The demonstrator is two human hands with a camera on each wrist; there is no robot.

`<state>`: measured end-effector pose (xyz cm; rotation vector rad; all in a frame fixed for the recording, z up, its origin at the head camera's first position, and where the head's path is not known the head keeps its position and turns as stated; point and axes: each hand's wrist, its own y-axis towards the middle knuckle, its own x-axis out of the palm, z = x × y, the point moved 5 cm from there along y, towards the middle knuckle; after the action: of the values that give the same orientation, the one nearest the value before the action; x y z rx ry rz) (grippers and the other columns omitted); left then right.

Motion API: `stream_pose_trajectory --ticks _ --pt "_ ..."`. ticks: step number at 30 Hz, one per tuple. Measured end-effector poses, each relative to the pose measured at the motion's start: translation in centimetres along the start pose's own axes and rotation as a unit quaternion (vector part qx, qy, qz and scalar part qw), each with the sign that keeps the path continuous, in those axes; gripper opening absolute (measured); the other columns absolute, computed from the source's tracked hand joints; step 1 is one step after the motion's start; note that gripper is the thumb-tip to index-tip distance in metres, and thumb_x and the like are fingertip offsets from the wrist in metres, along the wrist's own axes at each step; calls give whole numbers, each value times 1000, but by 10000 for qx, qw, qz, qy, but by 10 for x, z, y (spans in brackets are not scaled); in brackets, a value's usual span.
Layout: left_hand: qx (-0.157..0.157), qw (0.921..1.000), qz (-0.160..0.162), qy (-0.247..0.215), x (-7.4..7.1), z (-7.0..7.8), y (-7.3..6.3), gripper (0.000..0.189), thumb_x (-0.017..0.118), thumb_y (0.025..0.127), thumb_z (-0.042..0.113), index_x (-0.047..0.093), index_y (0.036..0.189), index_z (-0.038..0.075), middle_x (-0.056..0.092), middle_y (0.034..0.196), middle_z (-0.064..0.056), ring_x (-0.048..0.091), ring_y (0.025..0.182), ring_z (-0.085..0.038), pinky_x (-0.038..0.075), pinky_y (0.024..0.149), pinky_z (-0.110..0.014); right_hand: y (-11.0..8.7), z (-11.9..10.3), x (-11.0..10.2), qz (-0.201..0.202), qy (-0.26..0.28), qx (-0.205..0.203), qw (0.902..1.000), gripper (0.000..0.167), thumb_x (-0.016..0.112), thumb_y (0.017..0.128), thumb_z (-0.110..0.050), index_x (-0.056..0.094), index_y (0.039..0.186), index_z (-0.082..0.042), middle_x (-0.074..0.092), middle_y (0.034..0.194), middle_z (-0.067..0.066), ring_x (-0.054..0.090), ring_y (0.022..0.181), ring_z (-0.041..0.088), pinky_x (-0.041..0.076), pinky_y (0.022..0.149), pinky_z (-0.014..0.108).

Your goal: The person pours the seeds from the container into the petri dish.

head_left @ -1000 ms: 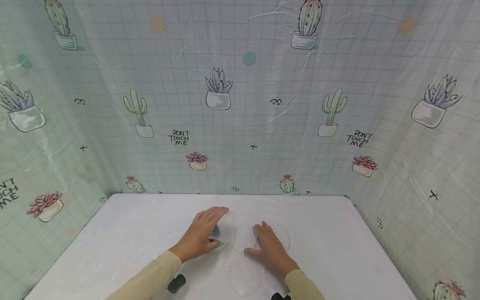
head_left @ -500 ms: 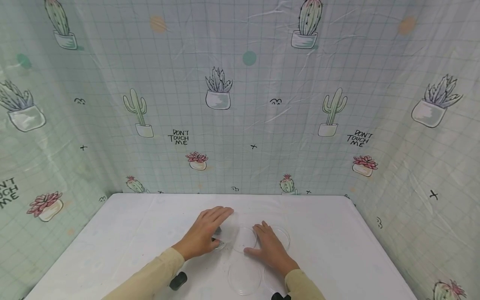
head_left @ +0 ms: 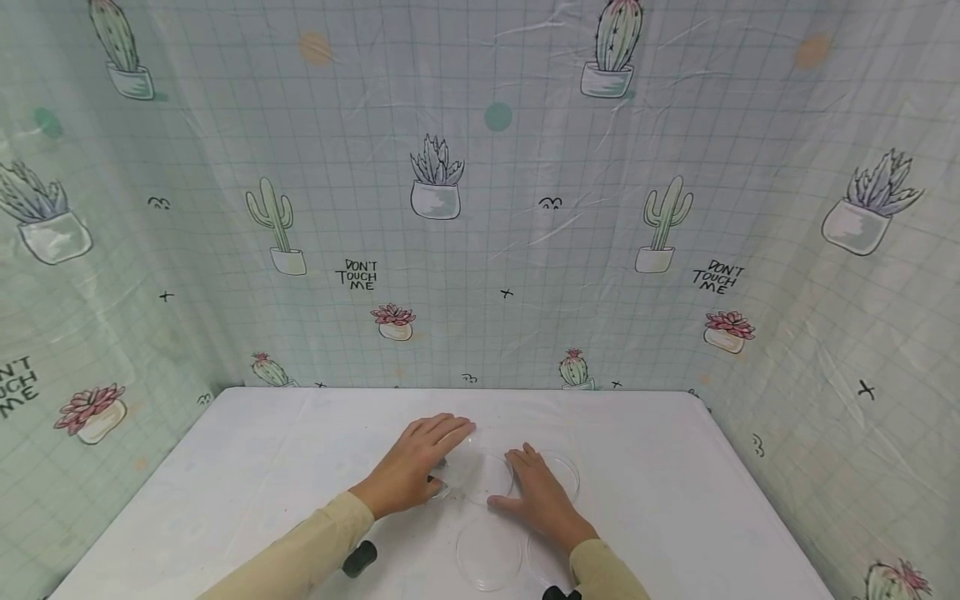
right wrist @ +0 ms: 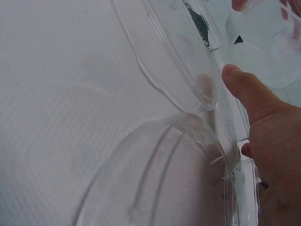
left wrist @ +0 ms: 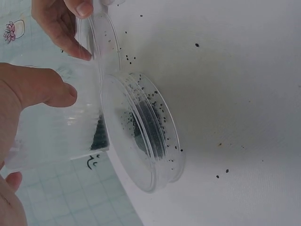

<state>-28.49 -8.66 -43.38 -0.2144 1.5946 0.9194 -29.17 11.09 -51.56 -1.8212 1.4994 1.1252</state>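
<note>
1. Your clear container is held off the table, tilted, with dark grains gathered in one corner.
2. Your left hand has that container, thumb on one side and fingers wrapped about the other.
3. Just beside it, nearest your left hand, is the grain dish, clear and round, with grains inside; your hand covers most of it from the head view.
4. Your right hand rests at the edge of the middle dish, thumb parted from the fingers. The clear plastic blurs into the white here, so whether the fingertips grip the rim or merely touch it, you cannot fairly tell.
5. Around that lie more clear dishes: the near dish closer to you, the far dish beyond your right hand, and the side dish, partly blocked by your right forearm.
6. Loose grains are scattered on the white table.
7. By your left sleeve sits a black piece; a cactus-print curtain backs everything.
</note>
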Motion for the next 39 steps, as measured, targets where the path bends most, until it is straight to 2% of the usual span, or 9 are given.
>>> stream_pose_trajectory --ticks 14,23,30,39 --pt "255 9996 -48 118 3 3 4 97 81 63 1 39 147 20 47 146 4 44 136 -21 42 108 -47 0 1 2 -22 54 34 10000 85 75 76 -53 49 138 -2 48 146 16 30 144 37 31 116 54" --pt "471 9985 -15 288 3 5 8 97 84 62 4 40 147 20 48 145 3 45 134 -21 43 107 -46 0 1 2 -32 16 -13 10000 84 75 76 -52 49 138 -2 49 145 16 31 143 38 32 115 54" --pt "483 9976 -175 461 5 5 10 100 84 63 3 37 149 23 46 147 5 42 136 -19 41 110 -44 0 2 2 -34 51 42 10000 84 74 76 -54 48 138 -3 47 146 16 30 144 37 31 115 54" --pt "687 9958 -66 610 4 9 13 99 85 62 3 39 147 22 47 146 2 43 136 -22 42 109 -45 -1 1 3 -27 86 74 9999 83 74 76 -54 49 138 -4 46 147 17 30 144 38 32 114 55"
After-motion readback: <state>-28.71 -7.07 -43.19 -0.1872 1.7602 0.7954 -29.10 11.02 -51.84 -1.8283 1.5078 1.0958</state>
